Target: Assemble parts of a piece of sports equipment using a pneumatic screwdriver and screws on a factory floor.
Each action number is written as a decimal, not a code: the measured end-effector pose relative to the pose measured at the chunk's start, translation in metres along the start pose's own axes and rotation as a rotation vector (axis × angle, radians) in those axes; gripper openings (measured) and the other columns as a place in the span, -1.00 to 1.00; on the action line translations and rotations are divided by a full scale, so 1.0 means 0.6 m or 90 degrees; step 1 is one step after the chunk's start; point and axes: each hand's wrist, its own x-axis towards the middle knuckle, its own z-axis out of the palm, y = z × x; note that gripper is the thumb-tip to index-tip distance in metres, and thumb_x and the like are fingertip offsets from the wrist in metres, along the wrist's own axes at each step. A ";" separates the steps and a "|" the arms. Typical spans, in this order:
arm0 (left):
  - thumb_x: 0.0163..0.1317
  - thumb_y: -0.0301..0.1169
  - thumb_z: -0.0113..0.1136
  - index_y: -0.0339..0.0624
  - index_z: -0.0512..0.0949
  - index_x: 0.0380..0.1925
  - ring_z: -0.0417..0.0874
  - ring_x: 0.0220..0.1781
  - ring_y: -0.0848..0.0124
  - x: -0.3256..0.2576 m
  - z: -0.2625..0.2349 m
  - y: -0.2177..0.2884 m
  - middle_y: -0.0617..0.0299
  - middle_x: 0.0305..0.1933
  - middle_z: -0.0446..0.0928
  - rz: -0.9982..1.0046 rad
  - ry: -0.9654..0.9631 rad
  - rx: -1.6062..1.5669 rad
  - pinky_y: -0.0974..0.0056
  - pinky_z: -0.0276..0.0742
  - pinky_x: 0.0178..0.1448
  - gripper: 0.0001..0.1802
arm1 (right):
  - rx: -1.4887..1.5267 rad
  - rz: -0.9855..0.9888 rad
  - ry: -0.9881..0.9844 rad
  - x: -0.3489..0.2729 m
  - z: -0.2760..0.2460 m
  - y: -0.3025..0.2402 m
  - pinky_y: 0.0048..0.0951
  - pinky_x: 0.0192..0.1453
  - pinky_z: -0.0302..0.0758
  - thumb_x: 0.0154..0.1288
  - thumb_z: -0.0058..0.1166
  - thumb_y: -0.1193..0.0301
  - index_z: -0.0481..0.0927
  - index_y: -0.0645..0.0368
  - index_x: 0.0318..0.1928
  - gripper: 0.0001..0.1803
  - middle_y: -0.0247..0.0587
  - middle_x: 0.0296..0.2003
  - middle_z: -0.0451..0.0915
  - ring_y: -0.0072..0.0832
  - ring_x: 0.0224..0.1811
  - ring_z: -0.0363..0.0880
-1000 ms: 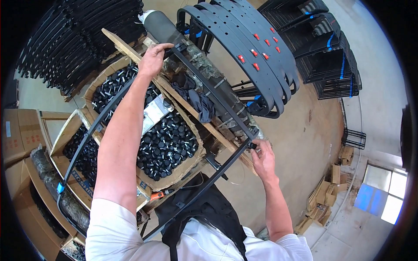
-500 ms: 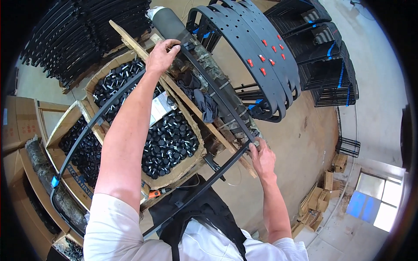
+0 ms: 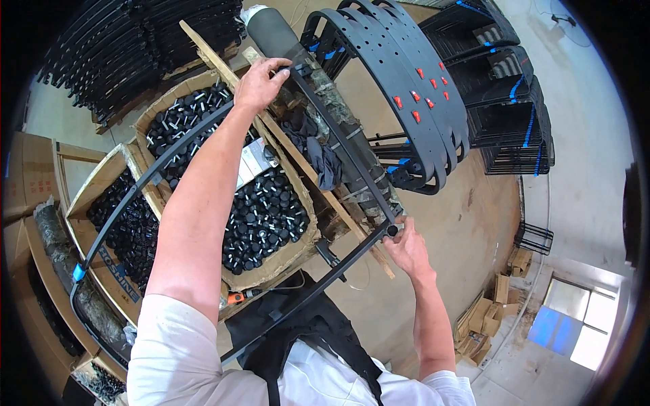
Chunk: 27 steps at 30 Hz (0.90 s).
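While the left hand point(image 3: 261, 82) grips the far corner of a curved black metal frame point(image 3: 338, 145), fingers wrapped over the tube where it bends, the right hand point(image 3: 406, 245) pinches the near corner, fingertips closed on what looks like a small black cap point(image 3: 392, 231) at the tube's end, though the view is too small there to be sure. The frame lies across a long wooden slat point(image 3: 298, 152) and a wrapped roll point(image 3: 284, 37), above an open cardboard box point(image 3: 301, 254) full of small black caps, its long side sweeping round to the person's left past a second box point(image 3: 91, 186). A dark glove or rag point(image 3: 318, 152) hangs over the slat's middle. Behind stand stacked black perforated hoops point(image 3: 413, 88) with red clips. By my judgement the step in hand is fitting a cap to the frame's open end, with the far hand steadying the piece. The next move calls for a firm push along the tube's axis, while the left hand resists so the frame does not slide off the slat.
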 end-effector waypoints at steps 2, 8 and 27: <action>0.51 -0.01 0.23 0.42 0.67 0.28 0.73 0.26 0.22 0.003 0.002 -0.015 0.30 0.30 0.65 0.006 0.011 -0.051 0.08 0.56 0.42 -0.61 | -0.004 -0.008 -0.010 0.004 0.001 0.009 0.07 0.02 0.63 0.41 0.27 0.18 0.45 0.26 0.21 -0.46 0.08 -0.39 0.75 0.11 -0.19 0.78; 0.51 -0.01 0.21 0.41 0.66 0.29 0.72 0.29 0.20 0.001 0.002 0.005 0.30 0.31 0.63 -0.062 -0.037 -0.058 0.06 0.54 0.45 -0.60 | -0.145 -0.006 0.007 0.009 -0.007 0.017 0.09 -0.01 0.64 0.43 0.23 0.07 0.58 0.24 0.10 -0.50 0.18 -0.31 0.77 0.12 -0.17 0.79; 0.52 -0.07 0.21 0.38 0.65 0.27 0.67 0.34 0.18 -0.006 -0.005 0.003 0.32 0.26 0.62 0.003 -0.002 -0.019 0.08 0.55 0.43 -0.63 | -0.460 -0.059 -0.127 -0.009 -0.025 -0.001 0.00 -0.05 0.69 0.37 0.28 -0.01 0.75 0.23 -0.01 -0.48 0.14 -0.22 0.80 0.07 -0.18 0.81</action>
